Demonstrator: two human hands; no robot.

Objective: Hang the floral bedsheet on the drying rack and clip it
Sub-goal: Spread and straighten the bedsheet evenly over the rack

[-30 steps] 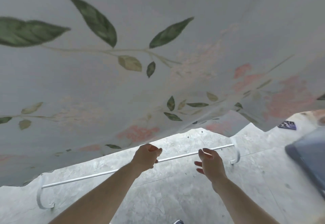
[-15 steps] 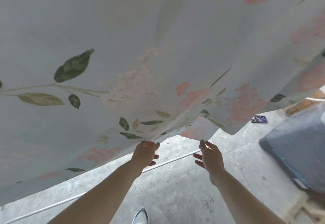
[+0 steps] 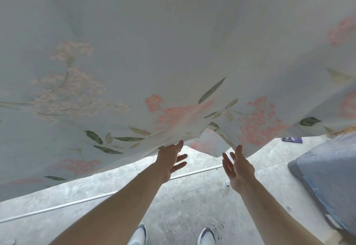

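The floral bedsheet (image 3: 173,52), pale blue-grey with pink flowers and green leaves, hangs over the rack and fills the upper two thirds of the view. Its lower hem dips just above my hands. My left hand (image 3: 170,159) reaches up with fingers spread, its fingertips touching the hem. My right hand (image 3: 238,165) is open, palm turned inward, fingertips just under the hem. A white bar of the drying rack (image 3: 77,203) runs low across the floor behind my arms. No clip is visible.
Grey concrete floor (image 3: 192,206) lies below. A blue-grey covered bulky object (image 3: 327,177) stands at the right. A small dark flat item (image 3: 291,139) lies on the floor beyond it. My two shoes (image 3: 207,235) show at the bottom edge.
The sheet has come lower and closer and now fills more of the view. My left hand has opened from a closed grip. Both hands have risen to the hem.
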